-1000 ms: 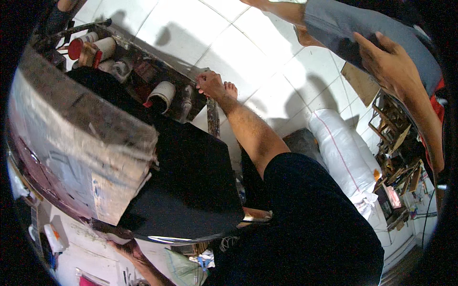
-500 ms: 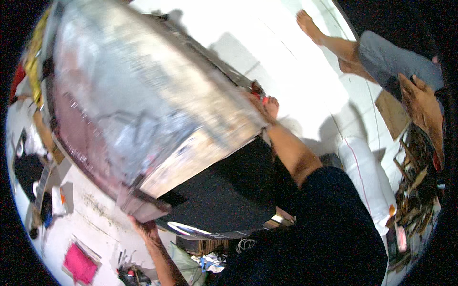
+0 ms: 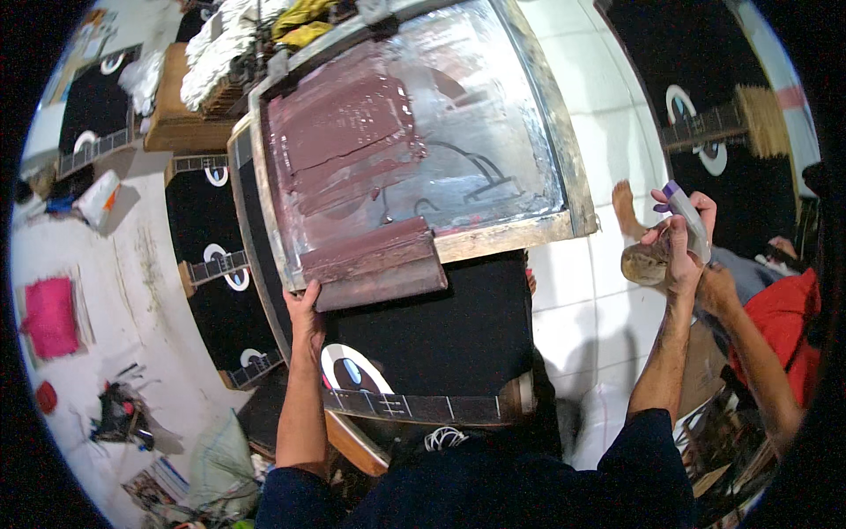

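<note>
The biggest change I see from my end is in the wooden screen-printing frame (image 3: 507, 240): my view has swung, and where it loomed at a steep slant half a second ago, nearly its whole face now shows, sitting over the far part of the black panel (image 3: 467, 326); I can't tell whether it is lifted clear. The panel's near part lies uncovered, with a printed eye (image 3: 352, 368) at its left. A thick patch of maroon ink (image 3: 344, 132) covers the left side of the mesh. The squeegee (image 3: 379, 273) remains at the frame's near-left corner, lying across the near rail and overhanging it. My right hand (image 3: 680, 251) has come up from low beyond the frame's right side and is now wrapped around a translucent plastic container (image 3: 699, 231) with purple marks, well apart from the frame, with a co-worker's hand (image 3: 718, 286) just behind. So I judge inking paused, with frame and squeegee left to one hand. My left hand (image 3: 304, 309) is at that near-left corner, thumb by the squeegee's end; its fingers are hidden, so I can't tell which piece it grips. Smallest, a brownish rounded piece (image 3: 643, 264) shows beside my right hand, possibly part of the container.
</note>
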A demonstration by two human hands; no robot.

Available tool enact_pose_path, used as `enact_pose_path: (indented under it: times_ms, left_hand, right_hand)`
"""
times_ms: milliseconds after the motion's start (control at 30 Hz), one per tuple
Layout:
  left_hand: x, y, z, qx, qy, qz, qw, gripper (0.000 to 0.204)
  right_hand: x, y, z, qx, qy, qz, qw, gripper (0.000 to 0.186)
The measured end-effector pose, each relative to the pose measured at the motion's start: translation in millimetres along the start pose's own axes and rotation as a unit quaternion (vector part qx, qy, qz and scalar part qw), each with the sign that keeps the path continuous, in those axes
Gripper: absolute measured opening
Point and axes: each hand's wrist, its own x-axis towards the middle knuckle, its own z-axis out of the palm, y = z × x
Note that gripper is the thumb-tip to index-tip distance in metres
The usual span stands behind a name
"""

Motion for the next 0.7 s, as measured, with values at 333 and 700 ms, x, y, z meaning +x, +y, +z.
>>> enact_pose_path:
  times_ms: [333, 700]
  left_hand:
    - [-2, 4, 8, -0.055, 0.025, -0.012, 0.998, 0.105]
    - [-2, 5, 9, -0.066, 0.015, 0.007, 0.998, 0.114]
  right_hand:
    - [15, -96, 164, -0.164, -0.217, -0.040, 0.961, 0.024]
    - [22, -103, 215, -0.223, -0.220, -0.057, 0.948, 0.028]
